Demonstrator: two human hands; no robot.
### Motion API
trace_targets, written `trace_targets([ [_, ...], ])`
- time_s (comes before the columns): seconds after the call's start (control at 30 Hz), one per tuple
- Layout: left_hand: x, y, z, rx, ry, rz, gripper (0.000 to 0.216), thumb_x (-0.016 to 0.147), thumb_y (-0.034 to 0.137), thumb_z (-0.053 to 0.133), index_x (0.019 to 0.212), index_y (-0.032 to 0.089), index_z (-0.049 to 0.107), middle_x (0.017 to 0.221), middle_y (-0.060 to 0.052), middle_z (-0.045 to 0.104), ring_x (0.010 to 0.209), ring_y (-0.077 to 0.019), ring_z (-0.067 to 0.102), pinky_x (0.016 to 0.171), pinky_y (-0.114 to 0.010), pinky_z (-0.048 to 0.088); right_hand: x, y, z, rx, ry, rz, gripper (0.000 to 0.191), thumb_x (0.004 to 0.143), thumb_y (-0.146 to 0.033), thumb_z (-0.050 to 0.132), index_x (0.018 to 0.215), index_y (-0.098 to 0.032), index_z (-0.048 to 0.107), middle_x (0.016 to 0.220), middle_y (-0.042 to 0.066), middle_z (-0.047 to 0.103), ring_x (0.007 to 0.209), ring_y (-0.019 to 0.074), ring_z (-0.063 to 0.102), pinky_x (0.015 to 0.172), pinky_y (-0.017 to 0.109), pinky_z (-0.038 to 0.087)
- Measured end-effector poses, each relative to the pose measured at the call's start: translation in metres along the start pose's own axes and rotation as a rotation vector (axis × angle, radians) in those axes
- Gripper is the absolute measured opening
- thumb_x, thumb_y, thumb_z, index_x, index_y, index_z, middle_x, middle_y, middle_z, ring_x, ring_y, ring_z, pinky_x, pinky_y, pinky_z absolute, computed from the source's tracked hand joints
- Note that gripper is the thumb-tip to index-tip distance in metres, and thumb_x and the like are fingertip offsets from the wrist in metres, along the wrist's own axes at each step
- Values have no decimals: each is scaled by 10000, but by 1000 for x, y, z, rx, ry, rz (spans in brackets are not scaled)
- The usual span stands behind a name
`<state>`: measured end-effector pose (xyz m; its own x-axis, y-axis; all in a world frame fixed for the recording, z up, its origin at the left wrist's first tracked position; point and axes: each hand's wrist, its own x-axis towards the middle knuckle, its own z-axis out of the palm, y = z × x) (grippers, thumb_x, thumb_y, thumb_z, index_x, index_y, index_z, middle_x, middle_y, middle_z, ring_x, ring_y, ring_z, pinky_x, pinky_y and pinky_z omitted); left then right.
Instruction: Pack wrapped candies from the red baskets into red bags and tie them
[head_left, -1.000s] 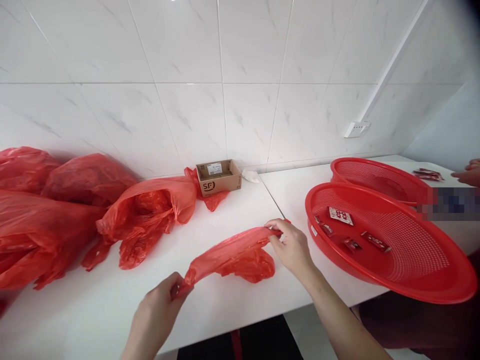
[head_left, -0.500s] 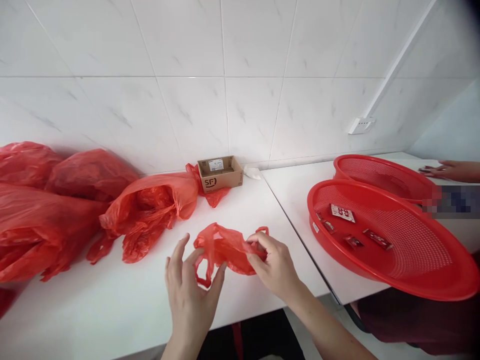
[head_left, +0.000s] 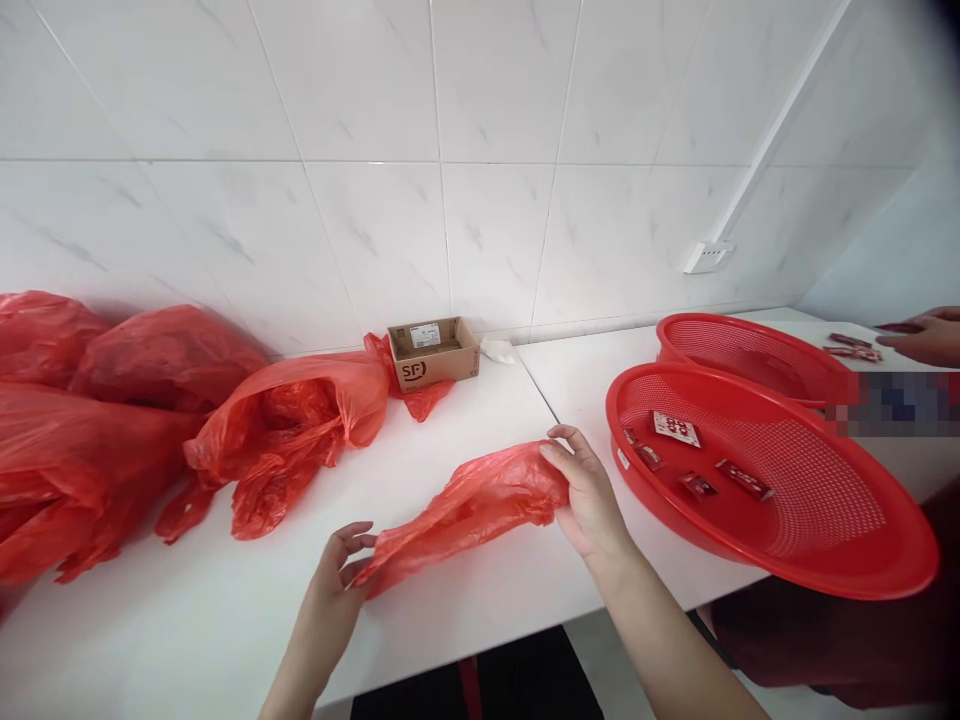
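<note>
A thin red plastic bag (head_left: pixel 472 505) is stretched between my two hands, just over the white table. At its lower left end, my left hand (head_left: pixel 335 575) pinches the plastic between thumb and fingers. My right hand (head_left: pixel 589 495) grips the bag's upper right end, part of which is hidden by the fingers. To the right of my right hand sits a large red plastic basket (head_left: pixel 810 580) with perforated walls. Several small red packets (head_left: pixel 744 478) and a white-and-red packet (head_left: pixel 676 428) lie in it.
Filled red bags (head_left: pixel 165 355) stand along the wall at left, beside an opened red bag (head_left: pixel 300 400). A small cardboard box (head_left: pixel 439 362) is near the wall. Behind the front basket is a second red basket (head_left: pixel 739 325). Another person's hand (head_left: pixel 926 335) is at far right, near packets (head_left: pixel 853 348).
My hands have moved apart and pulled the crumpled bag out lengthwise. My left hand, open before, has closed on the bag's end. The other person's hand has lifted, exposing packets.
</note>
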<state>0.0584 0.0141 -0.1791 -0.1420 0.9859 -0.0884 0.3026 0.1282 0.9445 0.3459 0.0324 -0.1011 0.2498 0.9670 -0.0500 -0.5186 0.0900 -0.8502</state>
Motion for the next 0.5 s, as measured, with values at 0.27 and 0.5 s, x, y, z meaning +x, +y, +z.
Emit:
trace_targets([
  [0.27, -42, 49, 49, 483, 325, 759, 30, 846, 238, 612, 850, 210, 623, 1475, -123, 357, 1386, -367, 336, 1039, -564, 387, -13, 12, 22, -112, -121, -48, 274, 804, -344, 639, 1014, -261, 483, 797, -33, 566, 640, 112, 559, 613, 236, 479],
  [0.5, 23, 20, 54, 1029, 107, 429, 327, 931, 180, 381, 1033, 166, 691, 1085, -142, 637, 871, -258, 650, 898, -487, 481, -21, -3, 3, -299, -402, -53, 155, 813, -212, 564, 956, -262, 599, 880, -8, 533, 727, 118, 529, 681, 251, 459],
])
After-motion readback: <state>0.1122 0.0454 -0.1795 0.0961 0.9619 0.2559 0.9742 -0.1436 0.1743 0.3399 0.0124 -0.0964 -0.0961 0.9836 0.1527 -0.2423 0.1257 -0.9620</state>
